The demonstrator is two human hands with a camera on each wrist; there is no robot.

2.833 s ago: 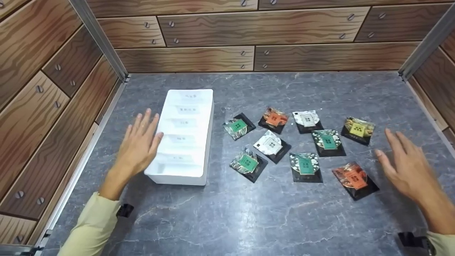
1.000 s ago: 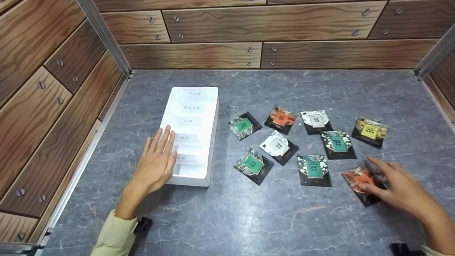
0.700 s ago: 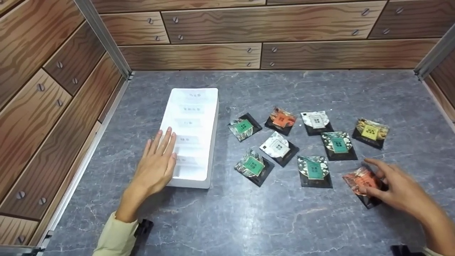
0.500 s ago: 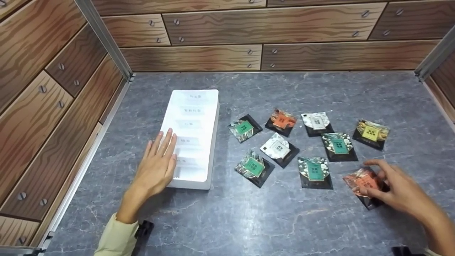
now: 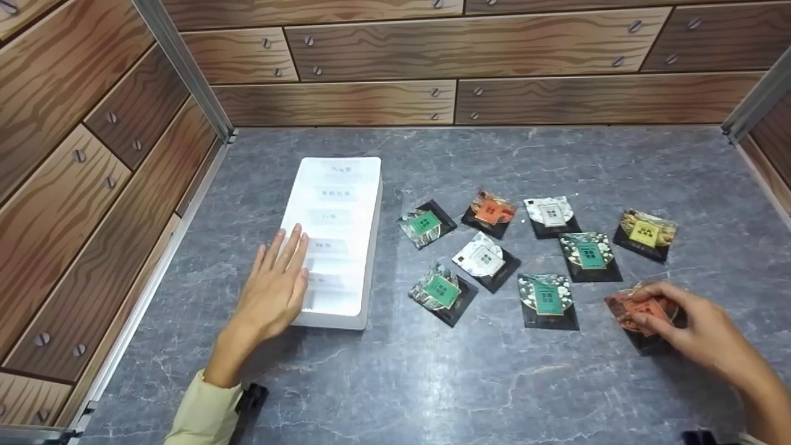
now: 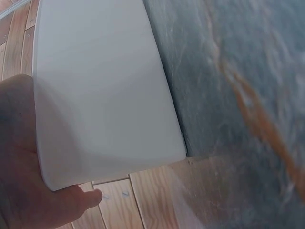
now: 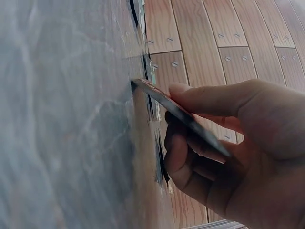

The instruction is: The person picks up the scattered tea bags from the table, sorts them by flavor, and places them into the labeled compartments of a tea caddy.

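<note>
While the left hand (image 5: 272,298) lies straight-fingered at the box (image 5: 334,321), the right hand (image 5: 699,329) pinches a sachet (image 5: 647,308), likely pick-up; next, lift it clear.

The lettering (image 5: 337,194) on the white tray (image 5: 334,321) and the packets (image 5: 548,301) is too blurred to read.

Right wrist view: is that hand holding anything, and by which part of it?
The right hand holds the orange-labelled sachet by its two faces: thumb on the printed front, fingers behind. Exactly where the fingers press on the back is hidden.
</note>
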